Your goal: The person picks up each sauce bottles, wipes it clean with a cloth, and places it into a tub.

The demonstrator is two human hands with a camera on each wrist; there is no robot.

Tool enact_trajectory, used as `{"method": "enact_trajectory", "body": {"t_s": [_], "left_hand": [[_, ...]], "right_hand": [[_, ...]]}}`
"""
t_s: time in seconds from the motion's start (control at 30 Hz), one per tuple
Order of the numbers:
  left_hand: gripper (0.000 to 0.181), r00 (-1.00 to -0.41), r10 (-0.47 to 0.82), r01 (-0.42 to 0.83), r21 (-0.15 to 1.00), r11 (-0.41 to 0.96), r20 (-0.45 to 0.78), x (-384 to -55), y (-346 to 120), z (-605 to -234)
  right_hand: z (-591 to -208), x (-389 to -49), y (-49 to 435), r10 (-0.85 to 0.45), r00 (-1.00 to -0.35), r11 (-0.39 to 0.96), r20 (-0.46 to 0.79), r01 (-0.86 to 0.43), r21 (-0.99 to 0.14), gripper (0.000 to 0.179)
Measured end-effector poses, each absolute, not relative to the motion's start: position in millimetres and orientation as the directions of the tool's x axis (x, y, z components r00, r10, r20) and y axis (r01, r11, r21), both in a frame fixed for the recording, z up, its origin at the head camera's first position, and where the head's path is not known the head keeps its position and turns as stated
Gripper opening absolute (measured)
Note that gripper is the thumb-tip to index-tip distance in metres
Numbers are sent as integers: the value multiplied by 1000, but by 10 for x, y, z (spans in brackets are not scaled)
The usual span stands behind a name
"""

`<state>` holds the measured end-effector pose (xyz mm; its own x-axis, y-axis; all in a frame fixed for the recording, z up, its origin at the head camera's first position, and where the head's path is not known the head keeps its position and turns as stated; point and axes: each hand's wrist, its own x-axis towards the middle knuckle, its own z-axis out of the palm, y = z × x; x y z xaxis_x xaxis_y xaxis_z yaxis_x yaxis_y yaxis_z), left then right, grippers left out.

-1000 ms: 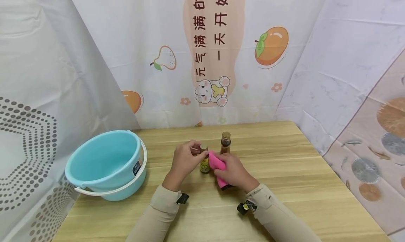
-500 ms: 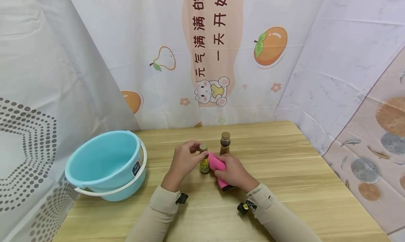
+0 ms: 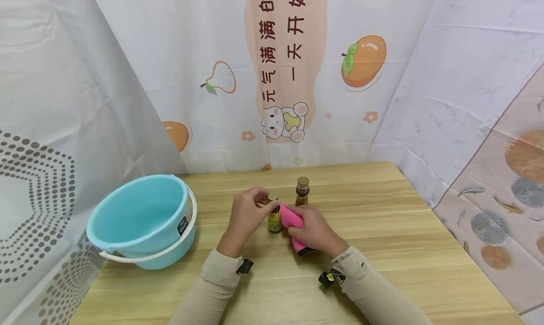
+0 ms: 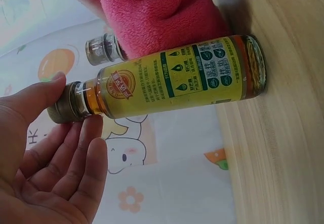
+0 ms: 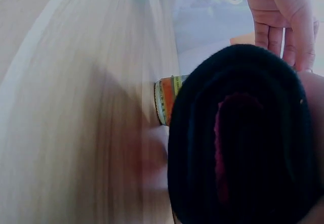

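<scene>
A small oil bottle [image 3: 274, 222] with a gold cap and yellow label stands upright on the table. My left hand [image 3: 248, 215] pinches its cap between thumb and fingers; the left wrist view shows the thumb on top of the cap [image 4: 65, 107]. In my right hand [image 3: 318, 229] is a folded pink cloth [image 3: 291, 218], gripped right beside the bottle's label. Its dark rolled end [image 5: 243, 133] fills much of the right wrist view. Behind the right hand stands a second brown bottle [image 3: 302, 192], its lower part hidden.
A light blue bucket [image 3: 144, 247] with a white handle stands on the table's left side. The wooden table [image 3: 382, 249] reaches back to a printed curtain [image 3: 191, 41]. Small black wrist cameras [image 3: 326, 280] sit at both cuffs.
</scene>
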<state>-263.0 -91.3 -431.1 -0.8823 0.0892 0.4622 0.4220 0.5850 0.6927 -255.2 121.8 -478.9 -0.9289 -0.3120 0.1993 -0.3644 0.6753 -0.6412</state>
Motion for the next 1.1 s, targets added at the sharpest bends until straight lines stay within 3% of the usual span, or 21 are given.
{"method": "enact_trajectory", "body": {"t_s": [1.1], "left_hand": [[31,-882,127,439,693,573,454,-2622,-896,-4304]], "right_hand": [[-4602,-2502,1235,-284,-893,606,349,-449,-656,66]]}}
